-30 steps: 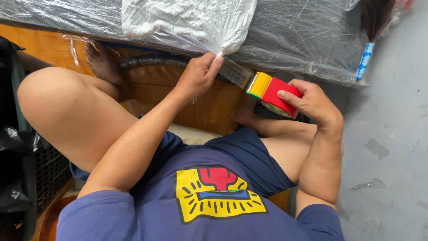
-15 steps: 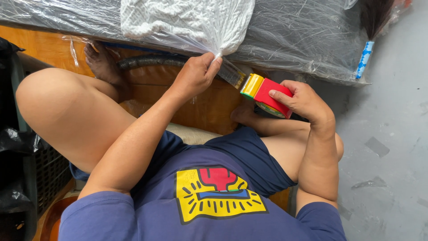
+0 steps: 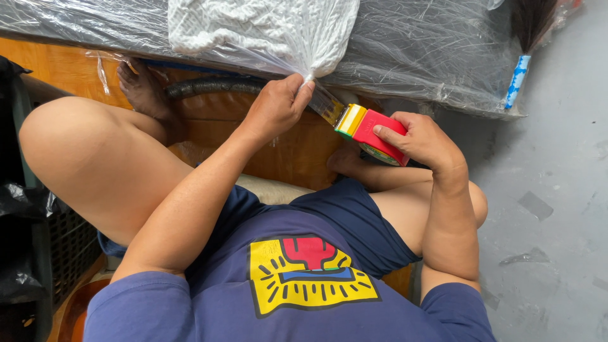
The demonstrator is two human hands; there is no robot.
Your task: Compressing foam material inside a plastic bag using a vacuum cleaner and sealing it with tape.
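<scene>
Your left hand [image 3: 273, 107] is pinching the gathered plastic wrap [image 3: 315, 75] shut. Your right hand [image 3: 423, 140] is gripping the red tape dispenser [image 3: 372, 130] just beside that pinch, stretching tape [image 3: 326, 104] across. You are taping the bunch closed; next, keep the tape tight.

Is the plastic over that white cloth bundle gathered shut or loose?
Gathered shut: the left hand pinches the clear plastic to a bunched point, where tape from the dispenser in the right hand meets it.
</scene>
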